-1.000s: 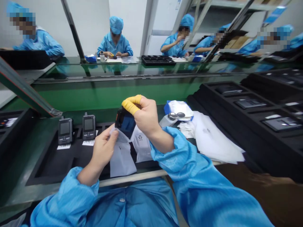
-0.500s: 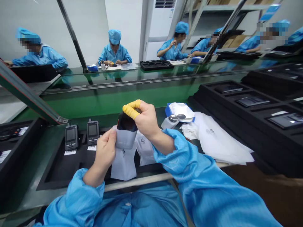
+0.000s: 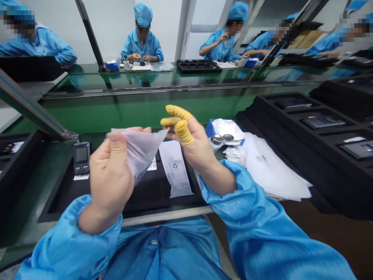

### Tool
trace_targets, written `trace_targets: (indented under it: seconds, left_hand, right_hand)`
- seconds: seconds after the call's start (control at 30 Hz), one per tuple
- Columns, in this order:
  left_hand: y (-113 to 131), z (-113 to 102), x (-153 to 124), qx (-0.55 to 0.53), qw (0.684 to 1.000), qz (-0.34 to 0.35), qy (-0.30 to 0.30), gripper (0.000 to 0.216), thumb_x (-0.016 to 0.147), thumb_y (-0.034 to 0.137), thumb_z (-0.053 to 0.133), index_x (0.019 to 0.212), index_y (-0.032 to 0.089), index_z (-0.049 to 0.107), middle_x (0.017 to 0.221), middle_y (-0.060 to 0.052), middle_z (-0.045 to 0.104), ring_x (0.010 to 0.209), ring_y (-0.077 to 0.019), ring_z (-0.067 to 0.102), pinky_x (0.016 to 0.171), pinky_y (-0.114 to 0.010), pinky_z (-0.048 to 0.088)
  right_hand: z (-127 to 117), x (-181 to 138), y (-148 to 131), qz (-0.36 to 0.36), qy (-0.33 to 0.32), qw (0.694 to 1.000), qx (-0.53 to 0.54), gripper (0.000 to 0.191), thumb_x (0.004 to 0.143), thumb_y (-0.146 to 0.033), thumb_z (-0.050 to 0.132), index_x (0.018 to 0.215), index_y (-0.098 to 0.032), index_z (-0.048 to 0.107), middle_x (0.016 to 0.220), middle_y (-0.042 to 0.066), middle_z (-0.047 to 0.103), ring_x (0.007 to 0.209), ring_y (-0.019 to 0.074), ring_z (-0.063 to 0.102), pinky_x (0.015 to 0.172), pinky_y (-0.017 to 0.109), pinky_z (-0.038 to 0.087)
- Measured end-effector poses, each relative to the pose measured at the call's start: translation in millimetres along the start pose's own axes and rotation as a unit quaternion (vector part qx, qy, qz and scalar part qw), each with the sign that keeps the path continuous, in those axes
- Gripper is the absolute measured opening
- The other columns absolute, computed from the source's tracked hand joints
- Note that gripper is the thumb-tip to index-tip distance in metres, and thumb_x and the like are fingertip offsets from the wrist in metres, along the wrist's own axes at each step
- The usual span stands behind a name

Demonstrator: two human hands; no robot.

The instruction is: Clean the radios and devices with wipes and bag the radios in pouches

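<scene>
My left hand is closed around a translucent white plastic bag, its loose corner pointing right. Whether a device is inside the bag I cannot make out. My right hand has yellow finger cots on the thumb and two fingers. Its fingers are apart, close by the bag's corner. Below the hands, a filled bag with a printed recycling mark lies in the black foam tray. A handheld radio-like device with a small screen sits at the tray's left, a white label under it.
Right of my hands are a blue box of white wipes, two round metal lids and a stack of flat bags. Black foam trays with devices rise at the far right. Co-workers sit across the green bench.
The dark device visible in the bag's mouth is now out of sight. My left hand has come nearer and turned; my right hand has moved off to the right and spread its fingers.
</scene>
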State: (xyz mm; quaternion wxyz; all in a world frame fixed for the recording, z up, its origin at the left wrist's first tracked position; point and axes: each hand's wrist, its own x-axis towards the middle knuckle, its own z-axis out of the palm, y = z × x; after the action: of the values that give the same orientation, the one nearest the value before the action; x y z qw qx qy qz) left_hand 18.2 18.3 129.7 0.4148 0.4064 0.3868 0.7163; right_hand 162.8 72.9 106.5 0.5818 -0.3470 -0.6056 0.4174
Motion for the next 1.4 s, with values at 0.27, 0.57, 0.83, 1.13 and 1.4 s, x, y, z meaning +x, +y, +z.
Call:
trace_targets:
  seconds: [0.27,0.57,0.83,1.13,1.4]
  left_hand:
    - [-67.9,-18.7,50.3,-0.036,0.944,-0.294,0.144,0.037,0.098,0.029,0.037,0.081,0.01,0.064,0.079,-0.01,0.072,0.085,-0.0161,0.07,0.085,-0.028,0.055]
    - [-129.3,-16.5,62.7,0.141,0.943,-0.269,0.138,0.026,0.093,0.027,0.041,0.086,0.012,0.061,0.086,-0.009,0.069,0.089,-0.0194,0.068,0.084,-0.032,0.053]
    - [-103.3,-73.9,41.1,0.515,0.844,-0.029,-0.146,0.077,0.067,0.046,0.058,0.135,0.013,0.043,0.135,-0.021,0.042,0.126,-0.0416,0.043,0.102,-0.055,0.038]
    - [-115.1,-95.8,10.7,0.603,0.733,-0.127,-0.287,0.092,0.072,0.072,0.037,0.14,0.011,0.034,0.106,-0.015,0.052,0.078,-0.0281,0.062,0.087,-0.051,0.049]
    - [-90.7,-84.9,10.6,0.554,0.802,-0.02,-0.224,0.075,0.069,0.069,0.05,0.123,0.017,0.055,0.119,-0.017,0.053,0.109,-0.0358,0.056,0.093,-0.05,0.046]
  right_hand:
    - [-49.5,-26.8,-2.8,0.052,0.078,0.995,-0.024,0.05,0.077,-0.064,0.058,0.115,-0.031,0.057,0.107,0.001,0.065,0.094,0.0153,0.063,0.079,0.033,0.056]
    - [-147.8,-45.6,-32.7,0.007,0.271,0.949,-0.158,0.033,0.08,-0.051,0.062,0.102,-0.026,0.064,0.094,0.002,0.068,0.079,0.0141,0.065,0.072,0.032,0.057]
    - [-277.4,-53.7,-4.5,0.298,0.368,0.728,-0.496,0.013,0.076,-0.02,0.067,0.086,-0.012,0.066,0.094,0.011,0.07,0.093,0.0227,0.065,0.083,0.033,0.05]
    - [-274.4,-49.2,31.3,0.458,0.2,0.673,-0.545,0.034,0.089,-0.036,0.057,0.117,-0.017,0.056,0.119,0.009,0.058,0.103,0.0195,0.059,0.087,0.04,0.052]
    - [-223.3,-47.6,-35.2,0.317,0.218,0.713,-0.586,0.014,0.088,-0.022,0.05,0.089,-0.013,0.061,0.088,0.006,0.065,0.082,0.0156,0.06,0.073,0.028,0.046]
